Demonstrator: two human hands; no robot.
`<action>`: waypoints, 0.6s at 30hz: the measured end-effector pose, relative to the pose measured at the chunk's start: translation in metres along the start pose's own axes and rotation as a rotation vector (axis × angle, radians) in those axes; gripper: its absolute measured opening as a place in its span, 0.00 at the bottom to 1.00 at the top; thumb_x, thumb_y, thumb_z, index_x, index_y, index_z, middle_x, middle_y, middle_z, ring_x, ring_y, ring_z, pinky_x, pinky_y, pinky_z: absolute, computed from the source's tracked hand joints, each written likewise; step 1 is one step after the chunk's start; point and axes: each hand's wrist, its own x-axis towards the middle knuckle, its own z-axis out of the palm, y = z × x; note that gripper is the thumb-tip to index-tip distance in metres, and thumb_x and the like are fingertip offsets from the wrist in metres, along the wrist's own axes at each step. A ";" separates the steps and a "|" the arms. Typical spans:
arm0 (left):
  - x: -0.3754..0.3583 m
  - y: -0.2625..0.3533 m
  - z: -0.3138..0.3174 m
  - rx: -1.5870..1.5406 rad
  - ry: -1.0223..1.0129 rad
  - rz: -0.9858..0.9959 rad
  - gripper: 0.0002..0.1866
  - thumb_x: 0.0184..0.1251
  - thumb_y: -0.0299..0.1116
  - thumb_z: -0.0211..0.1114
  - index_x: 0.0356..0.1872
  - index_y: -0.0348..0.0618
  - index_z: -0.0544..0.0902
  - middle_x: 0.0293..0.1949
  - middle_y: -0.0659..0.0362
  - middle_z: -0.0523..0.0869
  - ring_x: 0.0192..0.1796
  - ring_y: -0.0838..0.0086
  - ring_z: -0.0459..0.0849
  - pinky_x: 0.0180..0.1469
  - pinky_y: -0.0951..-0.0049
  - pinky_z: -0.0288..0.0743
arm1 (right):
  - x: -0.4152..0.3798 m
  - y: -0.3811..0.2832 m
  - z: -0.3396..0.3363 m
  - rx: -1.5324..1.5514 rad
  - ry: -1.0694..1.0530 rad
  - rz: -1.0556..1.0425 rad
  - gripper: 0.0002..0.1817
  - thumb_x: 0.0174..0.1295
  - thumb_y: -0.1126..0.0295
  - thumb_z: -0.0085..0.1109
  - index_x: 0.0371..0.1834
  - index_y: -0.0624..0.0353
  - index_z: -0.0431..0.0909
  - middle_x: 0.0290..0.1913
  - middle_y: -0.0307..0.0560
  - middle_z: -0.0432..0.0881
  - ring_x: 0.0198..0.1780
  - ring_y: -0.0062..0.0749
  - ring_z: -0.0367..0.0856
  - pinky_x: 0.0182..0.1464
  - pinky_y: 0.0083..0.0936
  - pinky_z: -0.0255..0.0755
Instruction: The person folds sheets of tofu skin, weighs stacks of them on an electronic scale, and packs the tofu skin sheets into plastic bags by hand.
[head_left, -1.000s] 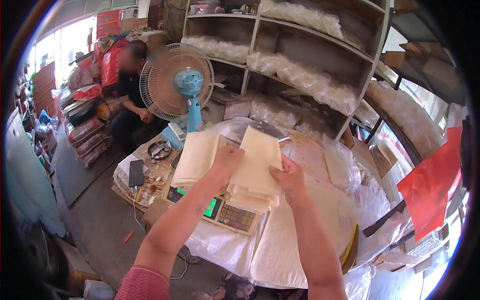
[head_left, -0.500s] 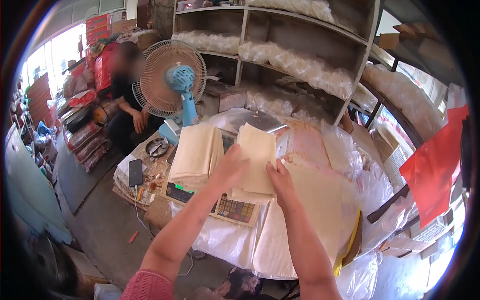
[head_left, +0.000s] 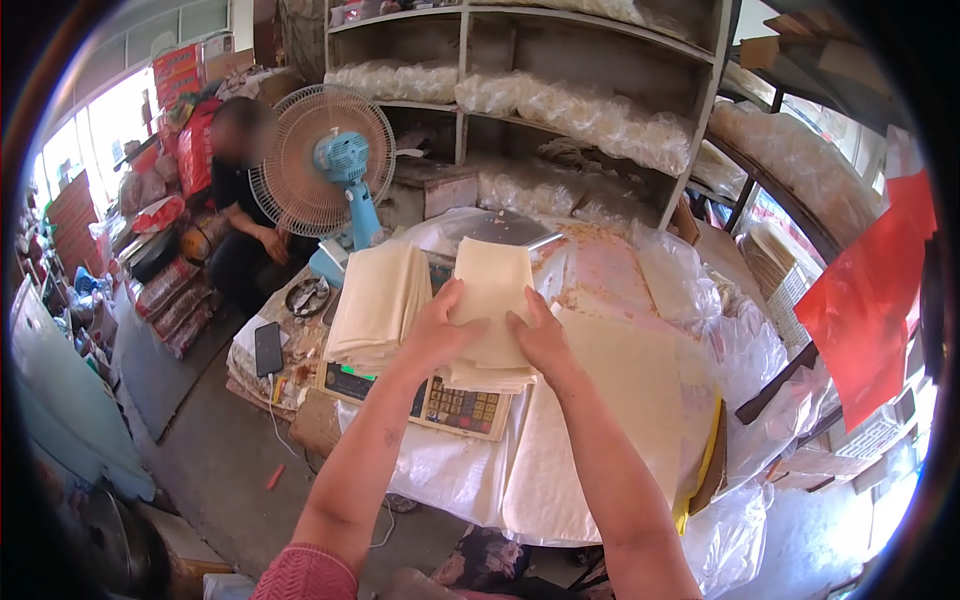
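Note:
A stack of folded cream-coloured thin sheets [head_left: 493,275] lies over the scale, with one hand at each side. My left hand [head_left: 440,325] is closed on its left edge, thumb across the top. Against the right edge is my right hand [head_left: 541,338], closed with its thumb on the top sheet and its other fingers partly hidden. To the left, a thicker pile of folded cream sheets [head_left: 375,305] covers part of the scale too. The scale's keypad [head_left: 465,408] shows below the stacks. On the right, a large cream sheet [head_left: 625,420] lies flat on the table.
A blue fan [head_left: 342,157] stands behind the piles, near a phone [head_left: 268,349] and a round dish [head_left: 311,297]. Shelves [head_left: 590,22] with bagged goods rise at the back. A seated person [head_left: 245,210] is at the left. Red plastic [head_left: 865,300] hangs at the right.
My right hand has moved up along the stack's right edge. My left hand, blurred before, now rests more steadily at the left edge. The whole view has shifted slightly.

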 end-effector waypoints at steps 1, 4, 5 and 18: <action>-0.002 -0.001 0.001 0.015 0.012 -0.001 0.42 0.56 0.36 0.68 0.67 0.28 0.56 0.72 0.45 0.49 0.72 0.66 0.56 0.69 0.71 0.54 | 0.002 0.002 -0.001 0.053 -0.014 -0.037 0.35 0.61 0.62 0.51 0.70 0.63 0.52 0.71 0.61 0.52 0.73 0.48 0.51 0.71 0.34 0.49; -0.016 -0.011 0.022 0.271 0.065 0.056 0.42 0.58 0.38 0.66 0.67 0.27 0.54 0.72 0.43 0.50 0.73 0.61 0.53 0.70 0.69 0.52 | 0.006 0.017 0.008 0.037 -0.019 -0.075 0.35 0.62 0.62 0.51 0.70 0.62 0.51 0.72 0.60 0.51 0.73 0.47 0.50 0.71 0.33 0.49; -0.021 -0.017 0.027 0.506 0.108 0.110 0.42 0.59 0.39 0.65 0.67 0.27 0.54 0.71 0.41 0.52 0.73 0.58 0.52 0.71 0.67 0.51 | 0.008 0.024 0.016 -0.037 -0.017 -0.076 0.35 0.62 0.62 0.51 0.70 0.62 0.51 0.72 0.59 0.51 0.73 0.47 0.51 0.71 0.33 0.49; -0.067 0.025 0.034 0.797 0.363 0.587 0.28 0.57 0.31 0.63 0.60 0.37 0.69 0.65 0.46 0.66 0.70 0.53 0.58 0.69 0.56 0.53 | -0.202 0.109 -0.041 -0.397 -0.307 -0.442 0.38 0.51 0.59 0.67 0.65 0.55 0.63 0.65 0.55 0.64 0.66 0.47 0.63 0.63 0.45 0.62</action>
